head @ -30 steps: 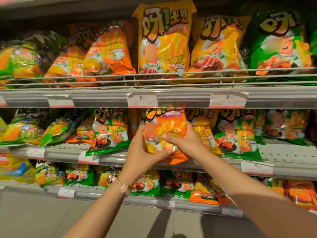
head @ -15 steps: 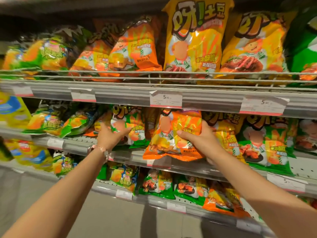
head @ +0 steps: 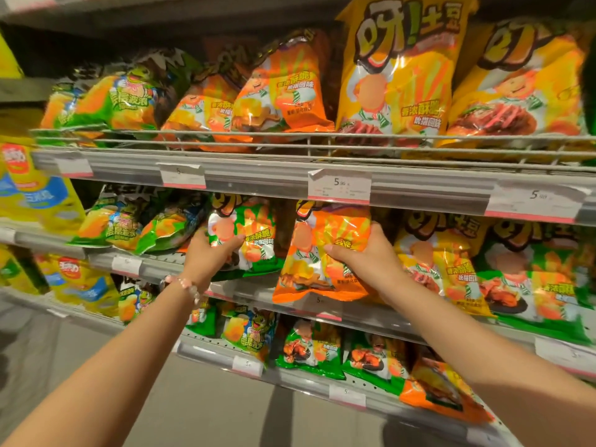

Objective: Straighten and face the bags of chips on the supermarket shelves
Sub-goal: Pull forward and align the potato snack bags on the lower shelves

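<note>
we observe both hands on the middle shelf (head: 245,293). the left hand (head: 206,256) grasps a green chip bag (head: 250,233) near the shelf's front edge. right hand (head: 364,256) fingers grasp an upright orange chip bag (head: 317,253) overhanging that edge.

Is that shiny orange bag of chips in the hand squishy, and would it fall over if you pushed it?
Probably squishy: the glossy orange chip bag looks puffed and crinkled where the right hand grips it. It likely weighs little, as one hand holds it up. It may slip or tip easily, since its shiny bottom edge overhangs the grey shelf rail.
</note>
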`<state>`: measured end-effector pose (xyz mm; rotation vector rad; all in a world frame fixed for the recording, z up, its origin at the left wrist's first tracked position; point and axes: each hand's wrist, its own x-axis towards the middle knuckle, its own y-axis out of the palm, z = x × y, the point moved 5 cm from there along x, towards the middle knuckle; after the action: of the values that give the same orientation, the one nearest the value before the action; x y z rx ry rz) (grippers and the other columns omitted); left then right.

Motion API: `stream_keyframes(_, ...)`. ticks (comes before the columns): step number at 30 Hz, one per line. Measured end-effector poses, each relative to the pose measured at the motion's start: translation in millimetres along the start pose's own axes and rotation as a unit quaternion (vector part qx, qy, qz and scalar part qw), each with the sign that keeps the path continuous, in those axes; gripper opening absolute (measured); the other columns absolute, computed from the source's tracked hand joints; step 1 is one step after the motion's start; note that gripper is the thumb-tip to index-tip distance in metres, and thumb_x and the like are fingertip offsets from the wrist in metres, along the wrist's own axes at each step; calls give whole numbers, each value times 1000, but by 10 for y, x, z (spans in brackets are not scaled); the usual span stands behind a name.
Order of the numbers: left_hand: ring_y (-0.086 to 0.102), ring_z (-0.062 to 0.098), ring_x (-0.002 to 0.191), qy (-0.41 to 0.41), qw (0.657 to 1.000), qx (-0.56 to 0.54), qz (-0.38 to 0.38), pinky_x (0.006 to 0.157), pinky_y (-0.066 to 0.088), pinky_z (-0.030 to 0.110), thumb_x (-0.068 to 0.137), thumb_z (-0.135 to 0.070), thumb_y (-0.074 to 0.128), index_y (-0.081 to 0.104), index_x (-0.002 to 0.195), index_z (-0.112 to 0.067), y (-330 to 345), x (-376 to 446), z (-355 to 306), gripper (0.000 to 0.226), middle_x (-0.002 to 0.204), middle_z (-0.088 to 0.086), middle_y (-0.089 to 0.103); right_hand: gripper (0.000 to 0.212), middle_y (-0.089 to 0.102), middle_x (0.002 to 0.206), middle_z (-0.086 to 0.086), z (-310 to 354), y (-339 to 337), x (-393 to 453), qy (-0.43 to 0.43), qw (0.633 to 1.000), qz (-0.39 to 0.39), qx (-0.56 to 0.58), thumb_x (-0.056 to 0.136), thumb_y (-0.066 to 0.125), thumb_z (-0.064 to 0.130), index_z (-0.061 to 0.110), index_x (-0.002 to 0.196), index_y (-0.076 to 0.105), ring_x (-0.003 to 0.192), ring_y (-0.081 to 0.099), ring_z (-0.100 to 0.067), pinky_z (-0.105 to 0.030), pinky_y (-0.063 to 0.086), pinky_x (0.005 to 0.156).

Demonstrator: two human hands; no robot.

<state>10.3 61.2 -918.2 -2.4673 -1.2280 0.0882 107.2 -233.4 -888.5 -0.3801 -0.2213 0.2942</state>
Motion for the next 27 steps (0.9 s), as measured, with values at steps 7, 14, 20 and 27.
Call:
stream_keyframes(7,57,30,115,8,999,-29,-27,98,47,51,69,-42,83,47,130,-11,-675,-57,126,77,126,11,58,82,56,127,-9,221,523,74,23,997,0,-79,73,74,49,9,133,34,112,57,-32,-49,50,90)
stream_keyframes(14,60,30,106,-15,995,-85,-39,94,49,49,74,-38,79,44,133,-11,-984,-160,183,74,116,8,58,91,36,142,-16,340,920,223,27,988,-33,-152,79,70,48,10,146,21,125,45,-35,-41,45,94)
stream_keyframes(20,65,16,63,-27,989,-142,9,47,52,20,71,-33,79,55,110,-18,-970,-345,200,49,94,11,65,79,48,135,-20,334,1246,316,35,993,-48,-104,83,70,39,2,138,28,118,54,-36,-37,47,86)
stream_keyframes(27,66,13,54,-15,985,-152,74,50,53,22,57,-41,80,50,120,-15,-715,-519,125,75,88,10,66,60,55,122,-21,236,1293,402,44,982,-29,-180,89,62,42,-3,124,43,109,58,-34,-36,48,79)
